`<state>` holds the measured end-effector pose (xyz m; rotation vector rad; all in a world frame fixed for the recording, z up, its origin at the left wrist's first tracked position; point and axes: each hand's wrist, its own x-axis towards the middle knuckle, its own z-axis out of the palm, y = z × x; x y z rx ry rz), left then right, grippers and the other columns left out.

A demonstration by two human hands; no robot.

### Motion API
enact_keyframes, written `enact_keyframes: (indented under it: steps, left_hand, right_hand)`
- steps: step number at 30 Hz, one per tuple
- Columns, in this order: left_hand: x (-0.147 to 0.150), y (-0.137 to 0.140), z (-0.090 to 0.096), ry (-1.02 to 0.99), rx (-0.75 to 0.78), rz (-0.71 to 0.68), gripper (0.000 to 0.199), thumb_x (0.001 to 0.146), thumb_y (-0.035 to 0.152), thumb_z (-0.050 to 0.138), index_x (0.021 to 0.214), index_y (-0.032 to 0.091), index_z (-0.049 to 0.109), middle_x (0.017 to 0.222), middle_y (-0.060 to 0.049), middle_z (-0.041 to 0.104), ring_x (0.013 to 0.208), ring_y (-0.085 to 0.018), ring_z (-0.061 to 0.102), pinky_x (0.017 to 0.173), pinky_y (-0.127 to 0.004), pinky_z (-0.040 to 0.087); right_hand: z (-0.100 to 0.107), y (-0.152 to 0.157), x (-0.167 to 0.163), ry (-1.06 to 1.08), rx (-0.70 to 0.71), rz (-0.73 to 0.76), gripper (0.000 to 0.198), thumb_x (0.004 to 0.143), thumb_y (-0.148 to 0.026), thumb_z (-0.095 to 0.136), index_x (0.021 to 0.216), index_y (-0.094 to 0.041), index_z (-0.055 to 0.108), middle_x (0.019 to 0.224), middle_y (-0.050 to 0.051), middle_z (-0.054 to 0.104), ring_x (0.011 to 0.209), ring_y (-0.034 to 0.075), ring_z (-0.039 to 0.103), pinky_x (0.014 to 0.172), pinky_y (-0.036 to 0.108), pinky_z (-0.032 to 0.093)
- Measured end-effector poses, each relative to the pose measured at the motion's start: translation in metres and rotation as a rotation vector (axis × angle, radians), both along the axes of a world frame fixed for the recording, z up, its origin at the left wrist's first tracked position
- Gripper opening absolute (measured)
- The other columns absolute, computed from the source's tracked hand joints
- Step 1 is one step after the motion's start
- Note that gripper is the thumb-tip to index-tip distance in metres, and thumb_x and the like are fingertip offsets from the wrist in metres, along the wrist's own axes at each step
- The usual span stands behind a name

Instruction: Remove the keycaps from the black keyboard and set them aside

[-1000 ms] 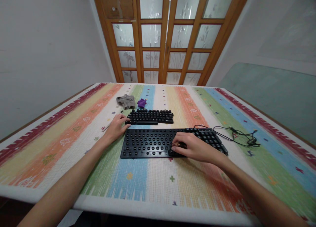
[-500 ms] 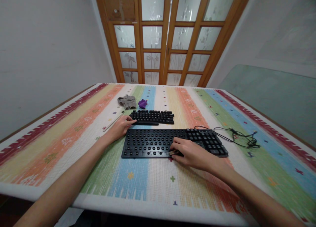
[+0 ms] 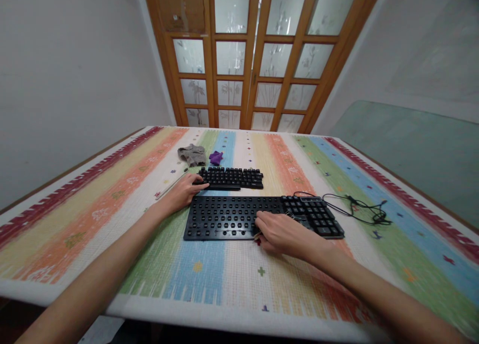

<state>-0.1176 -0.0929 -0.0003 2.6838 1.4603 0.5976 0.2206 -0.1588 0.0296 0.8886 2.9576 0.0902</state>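
A black keyboard point(image 3: 232, 214) lies across the table, its main section bare of keycaps and its right-hand keys still capped. Behind it, the removed black keycaps point(image 3: 232, 176) are laid out in rows, with a long spacebar cap point(image 3: 223, 187) in front. My left hand point(image 3: 187, 188) rests at the left end of these rows, thumb and forefinger stretched apart against the caps. My right hand point(image 3: 279, 230) is curled over the keyboard's lower middle, fingers pinched on a small thin tool whose light tip point(image 3: 257, 236) pokes out; its kind is mostly hidden.
A grey cloth point(image 3: 192, 155) and a small purple cloth point(image 3: 216, 158) lie beyond the keycaps. A thin pale stick with a dark end point(image 3: 172, 184) is beside my left hand. The black cable point(image 3: 361, 209) lies coiled at right on the striped tablecloth point(image 3: 209, 274).
My right hand has turned slightly, and the thin tool now points down toward the keyboard's front edge. My left hand has stayed almost where it was, at the keycaps.
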Motion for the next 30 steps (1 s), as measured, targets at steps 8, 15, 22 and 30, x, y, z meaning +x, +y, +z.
enact_keyframes:
  steps: [8, 15, 22, 30]
  left_hand:
    - [-0.004, 0.003, -0.004, -0.005, 0.076, -0.052, 0.041, 0.087, 0.010, 0.048, 0.122, 0.023, 0.064, 0.119, -0.011, 0.057, 0.108, -0.025, 0.052, 0.096, -0.047, 0.046]
    - [-0.011, -0.001, -0.004, -0.048, 0.114, -0.003, 0.038, 0.088, 0.016, 0.053, 0.125, 0.023, 0.061, 0.119, -0.010, 0.057, 0.113, -0.026, 0.051, 0.099, -0.048, 0.044]
    - [0.000, -0.012, 0.006, -0.156, 0.285, 0.000, 0.029, 0.092, 0.017, 0.050, 0.117, 0.020, 0.064, 0.109, -0.009, 0.060, 0.105, -0.024, 0.055, 0.094, -0.046, 0.048]
    - [0.057, -0.038, 0.032, -0.156, 0.184, -0.228, 0.023, 0.094, 0.017, 0.049, 0.112, 0.018, 0.065, 0.108, -0.010, 0.062, 0.101, -0.021, 0.056, 0.090, -0.043, 0.050]
  right_hand:
    - [-0.006, 0.004, -0.004, -0.067, 0.052, 0.026, 0.019, 0.079, -0.011, 0.045, 0.089, -0.011, 0.061, 0.086, 0.014, 0.063, 0.075, 0.024, 0.060, 0.058, 0.033, 0.040]
    - [-0.009, 0.009, -0.003, -0.087, 0.021, 0.037, 0.018, 0.078, -0.014, 0.046, 0.089, -0.012, 0.060, 0.086, 0.014, 0.062, 0.075, 0.022, 0.059, 0.057, 0.032, 0.040]
    - [-0.010, 0.015, -0.001, -0.065, -0.060, 0.039, 0.017, 0.080, -0.020, 0.048, 0.091, -0.012, 0.059, 0.089, 0.013, 0.062, 0.075, 0.021, 0.058, 0.061, 0.030, 0.042]
    - [0.004, 0.017, 0.011, 0.208, -0.192, 0.041, 0.011, 0.081, -0.015, 0.050, 0.090, -0.015, 0.056, 0.082, 0.007, 0.063, 0.068, 0.016, 0.054, 0.064, 0.029, 0.041]
